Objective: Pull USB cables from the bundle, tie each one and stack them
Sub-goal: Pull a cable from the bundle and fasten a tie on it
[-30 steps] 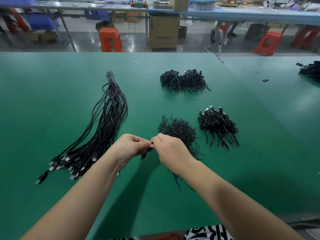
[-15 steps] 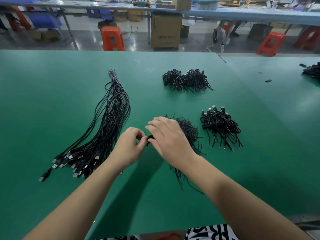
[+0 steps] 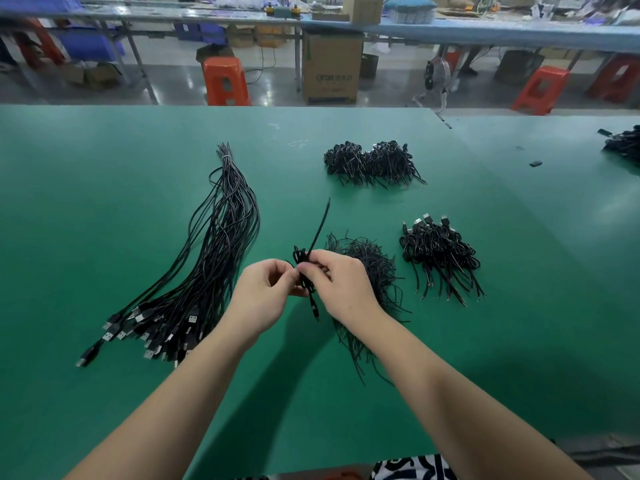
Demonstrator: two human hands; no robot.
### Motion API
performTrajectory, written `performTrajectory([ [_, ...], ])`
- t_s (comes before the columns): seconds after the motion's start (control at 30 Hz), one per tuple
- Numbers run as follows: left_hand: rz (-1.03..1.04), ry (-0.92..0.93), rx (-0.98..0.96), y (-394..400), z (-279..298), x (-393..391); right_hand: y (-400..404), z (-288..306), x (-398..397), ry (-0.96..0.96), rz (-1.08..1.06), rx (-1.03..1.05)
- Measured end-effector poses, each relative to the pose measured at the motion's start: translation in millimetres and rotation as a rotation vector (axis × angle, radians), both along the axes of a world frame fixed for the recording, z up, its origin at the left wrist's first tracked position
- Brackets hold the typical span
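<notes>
A long bundle of black USB cables (image 3: pixel 214 258) lies on the green table (image 3: pixel 104 202) at the left, its plugs fanned toward me. Above the table's middle, my left hand (image 3: pixel 263 296) and my right hand (image 3: pixel 341 289) together pinch one coiled black cable (image 3: pixel 303 261). A thin black tie (image 3: pixel 320 226) sticks up and away from that coil. Behind my right hand lies a loose heap of black ties (image 3: pixel 367 268). To its right is a stack of tied cables (image 3: pixel 438 252).
A second heap of tied cables (image 3: pixel 372 162) lies farther back in the middle. More black cables (image 3: pixel 623 143) sit at the far right edge, with a small black piece (image 3: pixel 535 163) nearby. Orange stools, cardboard boxes and another bench stand beyond the table.
Both hands have lifted slightly with the coiled cable, and the thin tie now stands out above them. My right hand has moved off the heap of ties.
</notes>
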State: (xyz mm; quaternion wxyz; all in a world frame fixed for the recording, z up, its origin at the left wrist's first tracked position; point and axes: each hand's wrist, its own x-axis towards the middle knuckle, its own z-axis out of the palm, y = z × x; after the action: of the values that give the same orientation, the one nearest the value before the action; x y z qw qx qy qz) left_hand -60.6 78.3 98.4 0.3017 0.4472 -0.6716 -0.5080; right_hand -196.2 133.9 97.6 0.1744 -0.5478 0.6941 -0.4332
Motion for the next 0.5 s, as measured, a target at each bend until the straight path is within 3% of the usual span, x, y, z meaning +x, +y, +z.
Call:
performTrajectory([
  [0.17, -0.070, -0.337, -0.441, 2.2, 3.5, -0.9, -0.7, -1.2, -9.6, -0.102, 0.041, 0.088],
  [0.37, -0.256, -0.532, -1.183, -0.7, 0.5, 3.1, 1.4, -6.6, -21.4, -0.526, 0.149, 0.211],
  [0.43, -0.278, -0.568, -1.269, -2.9, -0.5, 4.5, 1.6, -5.1, -26.2, -0.632, 0.178, 0.246],
  [0.5, -0.256, -0.498, -1.158, -1.7, -0.1, 4.2, -1.0, -2.4, -31.7, -0.673, 0.137, 0.234],
])
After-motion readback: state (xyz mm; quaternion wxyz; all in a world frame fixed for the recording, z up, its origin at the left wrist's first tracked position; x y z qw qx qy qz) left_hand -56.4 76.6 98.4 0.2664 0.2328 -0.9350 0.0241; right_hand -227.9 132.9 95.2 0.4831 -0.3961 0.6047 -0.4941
